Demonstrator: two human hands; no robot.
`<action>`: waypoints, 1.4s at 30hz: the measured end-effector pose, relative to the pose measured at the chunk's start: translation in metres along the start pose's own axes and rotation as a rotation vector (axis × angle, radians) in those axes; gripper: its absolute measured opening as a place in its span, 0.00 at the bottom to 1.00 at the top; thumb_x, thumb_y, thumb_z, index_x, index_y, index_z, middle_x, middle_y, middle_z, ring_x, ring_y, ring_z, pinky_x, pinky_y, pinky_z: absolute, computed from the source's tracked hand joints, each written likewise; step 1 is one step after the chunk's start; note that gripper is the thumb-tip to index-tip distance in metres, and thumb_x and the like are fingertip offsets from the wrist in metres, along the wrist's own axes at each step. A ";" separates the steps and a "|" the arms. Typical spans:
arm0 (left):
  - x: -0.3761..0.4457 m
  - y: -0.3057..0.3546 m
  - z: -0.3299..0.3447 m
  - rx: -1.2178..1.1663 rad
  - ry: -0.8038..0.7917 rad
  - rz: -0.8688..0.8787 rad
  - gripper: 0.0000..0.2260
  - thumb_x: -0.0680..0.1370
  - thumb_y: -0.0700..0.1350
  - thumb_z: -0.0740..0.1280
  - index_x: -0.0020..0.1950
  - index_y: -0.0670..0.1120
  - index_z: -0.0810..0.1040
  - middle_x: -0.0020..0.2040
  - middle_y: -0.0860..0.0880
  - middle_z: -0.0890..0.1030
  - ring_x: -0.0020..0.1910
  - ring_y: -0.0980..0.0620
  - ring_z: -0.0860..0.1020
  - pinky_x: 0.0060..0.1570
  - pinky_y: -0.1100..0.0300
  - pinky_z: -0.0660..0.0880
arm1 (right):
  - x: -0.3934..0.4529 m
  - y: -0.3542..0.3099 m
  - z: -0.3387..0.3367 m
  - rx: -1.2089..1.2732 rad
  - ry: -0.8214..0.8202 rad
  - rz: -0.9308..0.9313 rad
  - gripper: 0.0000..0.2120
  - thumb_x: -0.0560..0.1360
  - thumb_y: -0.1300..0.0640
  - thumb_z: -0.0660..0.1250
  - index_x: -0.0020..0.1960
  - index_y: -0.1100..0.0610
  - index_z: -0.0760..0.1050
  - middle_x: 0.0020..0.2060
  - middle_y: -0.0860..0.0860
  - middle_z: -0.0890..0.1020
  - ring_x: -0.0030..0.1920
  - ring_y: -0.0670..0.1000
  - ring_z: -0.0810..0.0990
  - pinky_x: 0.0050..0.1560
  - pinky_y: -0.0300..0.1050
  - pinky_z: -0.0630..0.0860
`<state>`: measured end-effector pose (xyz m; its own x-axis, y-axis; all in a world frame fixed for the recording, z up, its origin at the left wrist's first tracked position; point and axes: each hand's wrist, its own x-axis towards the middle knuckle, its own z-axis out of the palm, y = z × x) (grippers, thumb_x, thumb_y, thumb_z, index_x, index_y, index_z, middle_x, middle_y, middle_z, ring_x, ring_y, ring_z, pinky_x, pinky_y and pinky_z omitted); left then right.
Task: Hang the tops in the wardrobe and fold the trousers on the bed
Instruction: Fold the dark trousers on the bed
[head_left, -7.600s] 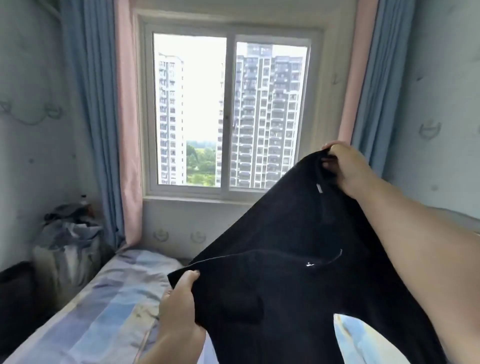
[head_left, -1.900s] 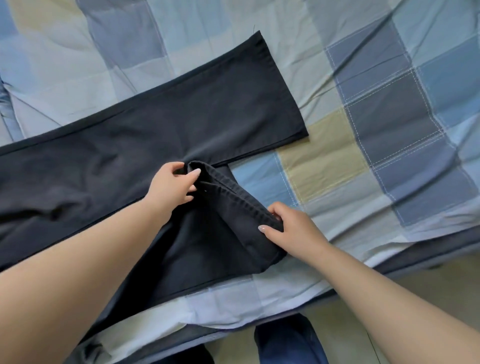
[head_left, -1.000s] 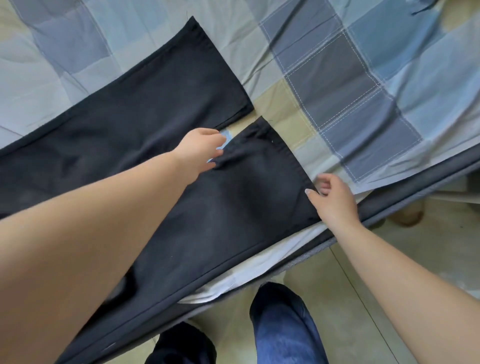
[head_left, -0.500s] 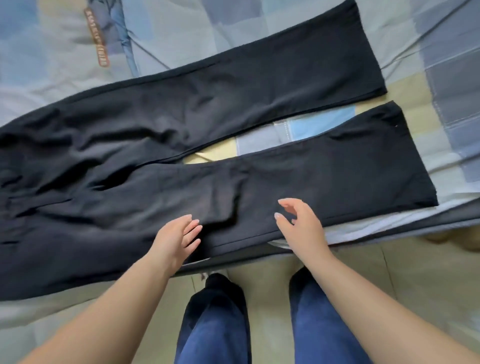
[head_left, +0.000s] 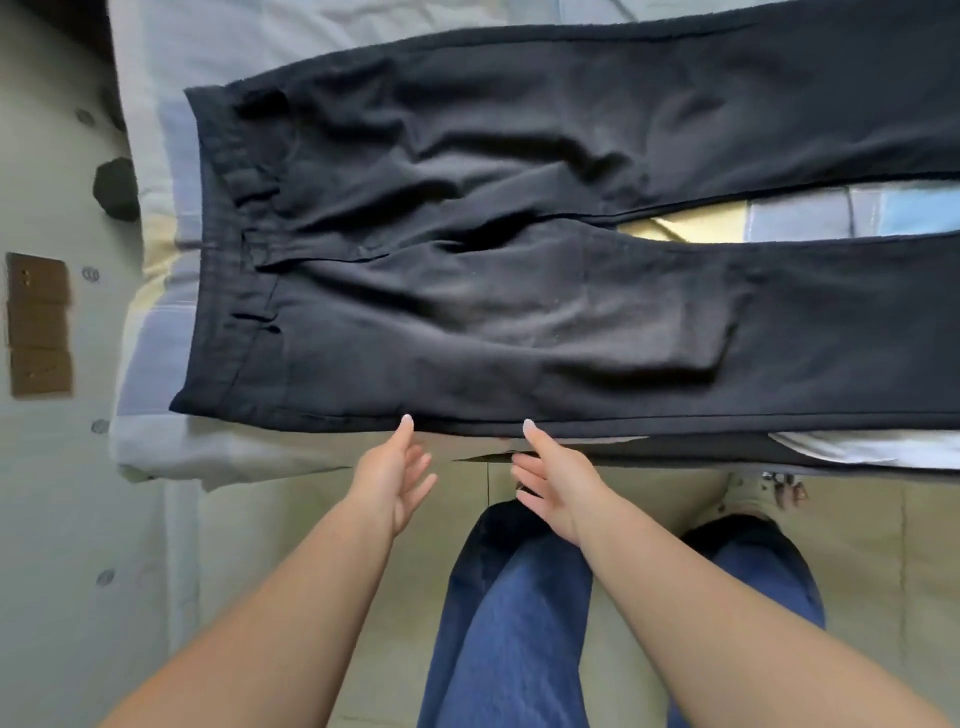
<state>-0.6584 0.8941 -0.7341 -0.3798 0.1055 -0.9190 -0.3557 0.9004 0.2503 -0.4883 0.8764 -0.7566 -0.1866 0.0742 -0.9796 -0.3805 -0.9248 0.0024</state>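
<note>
**Black trousers laid flat on bed, both hands at near edge**

Trousers (head_left: 519, 270): black, spread flat across the bed (head_left: 150, 452), lengthwise from left to right. Waistband at the left end, with belt loops visible; both legs running off the right edge of the view. Legs parted, with a wedge of patchwork bedsheet (head_left: 810, 218) in blue, yellow and grey showing between them. Fabric creased around the seat and upper legs. Near side seam lying along the near edge of the bed, slightly overhanging it.

Left hand (head_left: 392, 475): palm turned inward, fingers straight and loosely spread, holding nothing. Tip of the forefinger touching or just short of the near seam of the trousers; contact not certain.

Right hand (head_left: 553, 480): palm turned inward toward the left hand, fingers straight and relaxed, holding nothing. Tip of one finger at the same seam, just beside the left hand; contact likewise not certain.

Both forearms bare, reaching forward from the bottom of the view.

Below the hands: legs in blue jeans (head_left: 514, 623), standing on a pale tiled floor (head_left: 883, 545) close to the bed. At the far left: a pale wall (head_left: 47, 493) with a brown rectangular panel (head_left: 39, 325) and a dark object (head_left: 115, 188) near the corner of the bed, not identifiable.
</note>
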 end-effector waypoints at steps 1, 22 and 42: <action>0.004 0.001 -0.006 -0.077 -0.009 0.007 0.21 0.79 0.51 0.65 0.69 0.43 0.69 0.68 0.43 0.73 0.65 0.49 0.74 0.62 0.52 0.73 | 0.003 0.002 0.008 0.061 0.011 -0.018 0.27 0.76 0.46 0.66 0.70 0.57 0.66 0.65 0.55 0.75 0.64 0.51 0.75 0.67 0.51 0.70; -0.003 0.091 -0.067 -0.586 0.219 0.355 0.10 0.76 0.39 0.63 0.57 0.44 0.73 0.56 0.45 0.79 0.45 0.50 0.80 0.39 0.56 0.80 | -0.042 -0.068 -0.002 0.110 0.169 -0.504 0.06 0.80 0.55 0.63 0.52 0.56 0.74 0.50 0.53 0.82 0.51 0.50 0.82 0.56 0.48 0.77; 0.049 0.341 0.053 -0.585 0.036 0.566 0.10 0.79 0.41 0.63 0.60 0.43 0.73 0.51 0.46 0.79 0.44 0.53 0.82 0.37 0.61 0.80 | -0.015 -0.352 0.116 -0.152 0.485 -0.955 0.09 0.77 0.52 0.62 0.38 0.52 0.73 0.38 0.45 0.79 0.40 0.42 0.78 0.46 0.38 0.74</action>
<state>-0.7536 1.2288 -0.7102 -0.6591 0.4561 -0.5980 -0.4866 0.3476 0.8015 -0.4570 1.2444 -0.7197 0.5185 0.6642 -0.5385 -0.0565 -0.6018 -0.7967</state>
